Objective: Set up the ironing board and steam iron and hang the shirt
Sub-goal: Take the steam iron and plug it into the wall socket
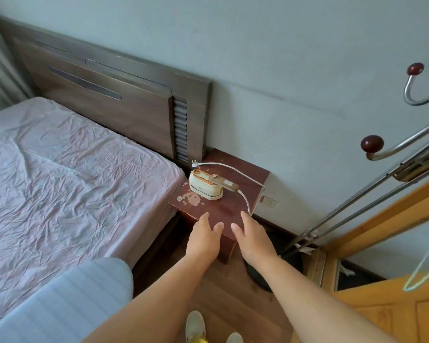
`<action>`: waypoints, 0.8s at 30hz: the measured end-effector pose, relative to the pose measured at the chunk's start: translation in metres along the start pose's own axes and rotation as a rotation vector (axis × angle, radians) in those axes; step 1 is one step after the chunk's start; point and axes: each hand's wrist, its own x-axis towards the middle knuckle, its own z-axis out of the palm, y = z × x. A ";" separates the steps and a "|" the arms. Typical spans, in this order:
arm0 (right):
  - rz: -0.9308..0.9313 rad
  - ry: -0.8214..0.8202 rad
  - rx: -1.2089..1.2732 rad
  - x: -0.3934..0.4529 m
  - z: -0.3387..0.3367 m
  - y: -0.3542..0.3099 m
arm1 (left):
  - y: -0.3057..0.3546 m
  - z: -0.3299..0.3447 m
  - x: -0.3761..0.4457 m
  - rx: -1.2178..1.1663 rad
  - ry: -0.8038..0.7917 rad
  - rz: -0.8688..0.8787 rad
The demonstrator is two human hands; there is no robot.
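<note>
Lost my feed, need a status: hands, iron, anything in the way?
Left hand and right hand open, reaching over dark red wooden nightstand. Small cream steam iron untouched, unplugged. White cord loops beside it.

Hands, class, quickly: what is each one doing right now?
Left hand: open, holding nothing, above the nightstand.
Right hand: open, holding nothing, beside the left.

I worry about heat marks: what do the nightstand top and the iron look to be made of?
Nightstand: seemingly wood or board under a glossy red-brown coat, which has flaked to pale patches beside the iron. Iron: cream body with a smooth sheen, probably plastic; its handle is tan.
</note>
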 end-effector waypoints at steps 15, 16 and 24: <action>-0.022 0.025 0.081 0.095 -0.016 -0.064 | 0.024 -0.035 0.120 -0.067 -0.008 -0.053; -0.014 0.016 0.085 0.101 -0.015 -0.065 | 0.026 -0.035 0.125 -0.065 -0.009 -0.059; -0.037 -0.084 0.093 0.166 -0.023 -0.070 | 0.058 -0.024 0.170 -0.196 -0.005 -0.164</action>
